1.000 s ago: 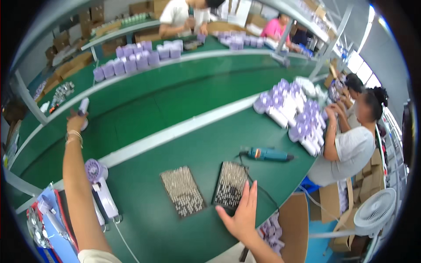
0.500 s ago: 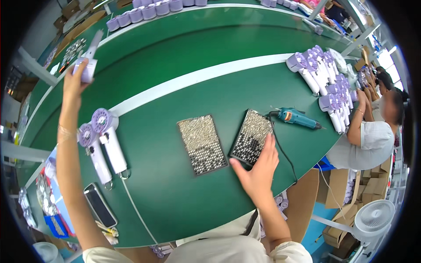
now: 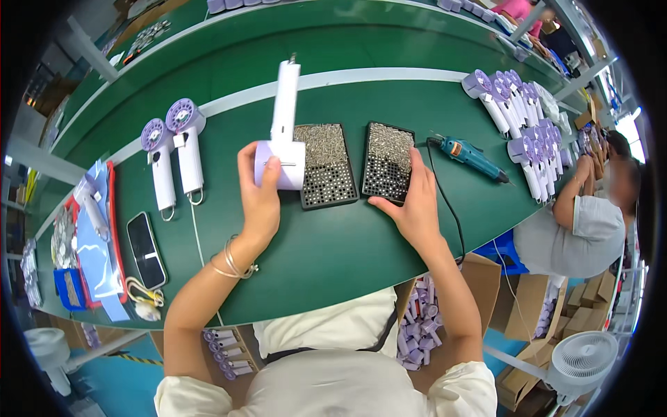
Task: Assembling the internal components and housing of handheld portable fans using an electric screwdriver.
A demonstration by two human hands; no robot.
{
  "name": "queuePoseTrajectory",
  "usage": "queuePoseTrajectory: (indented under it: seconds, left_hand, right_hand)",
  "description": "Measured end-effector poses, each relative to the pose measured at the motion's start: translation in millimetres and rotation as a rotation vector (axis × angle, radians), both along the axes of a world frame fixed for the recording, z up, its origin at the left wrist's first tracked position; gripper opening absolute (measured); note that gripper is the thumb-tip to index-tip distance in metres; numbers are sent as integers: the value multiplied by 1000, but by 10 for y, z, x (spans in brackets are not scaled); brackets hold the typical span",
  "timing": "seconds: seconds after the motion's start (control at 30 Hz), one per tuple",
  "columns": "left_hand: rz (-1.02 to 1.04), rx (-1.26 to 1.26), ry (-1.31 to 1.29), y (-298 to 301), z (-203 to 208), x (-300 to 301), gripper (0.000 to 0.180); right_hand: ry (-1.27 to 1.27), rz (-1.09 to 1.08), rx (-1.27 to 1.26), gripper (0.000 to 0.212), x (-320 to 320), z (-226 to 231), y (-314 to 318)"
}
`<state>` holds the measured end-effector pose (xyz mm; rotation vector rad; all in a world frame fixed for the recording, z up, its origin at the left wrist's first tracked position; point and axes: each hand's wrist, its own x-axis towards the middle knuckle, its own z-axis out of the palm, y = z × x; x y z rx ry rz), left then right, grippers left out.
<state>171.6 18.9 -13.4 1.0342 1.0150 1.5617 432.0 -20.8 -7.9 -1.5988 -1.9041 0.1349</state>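
Note:
My left hand (image 3: pixel 261 198) grips a lilac-and-white handheld fan (image 3: pixel 283 132) by its round head, over the bench. The fan's head is down and its white handle points away from me. A black screw tray (image 3: pixel 326 186), full of small silver screws at its far half, lies just right of the fan. My right hand (image 3: pixel 419 201) holds the near right corner of a second screw tray (image 3: pixel 385 182), thumb along the near edge and fingers along the right side. Two more handheld fans (image 3: pixel 186 149) lie side by side to the left.
A teal electric screwdriver (image 3: pixel 472 161) with a black cord lies right of the trays. Many fans (image 3: pixel 531 153) are grouped at the far right, near a seated co-worker (image 3: pixel 583 222). A phone (image 3: pixel 146 250) and a red-edged tray (image 3: pixel 114 229) are at the left.
My left hand has brought the fan from the far left to beside the left screw tray. The right screw tray has turned straighter, with my right hand still at its corner.

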Motion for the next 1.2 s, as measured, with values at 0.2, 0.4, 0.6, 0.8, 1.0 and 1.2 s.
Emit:
queuePoseTrajectory:
  seconds: [0.2, 0.4, 0.6, 0.8, 1.0, 1.2]
  left_hand:
    - [42, 45, -22, -8, 7, 276, 44]
    - [78, 83, 69, 120, -12, 399, 48]
    - [169, 107, 225, 491, 62, 439, 49]
    - [-99, 277, 601, 89, 769, -397, 73]
    - [-892, 48, 486, -137, 853, -783, 100]
    - [-1103, 149, 568, 180, 544, -658, 78]
  right_hand:
    - [-9, 79, -72, 116, 45, 31, 12]
    - [54, 119, -114, 116, 92, 113, 177]
    - [10, 156, -19, 107, -26, 405, 259]
    - [-125, -214, 151, 60, 1305, 547, 57]
    - [-514, -129, -15, 61, 1764, 193, 189]
    - [-695, -8, 274, 58, 1934, 271, 29]
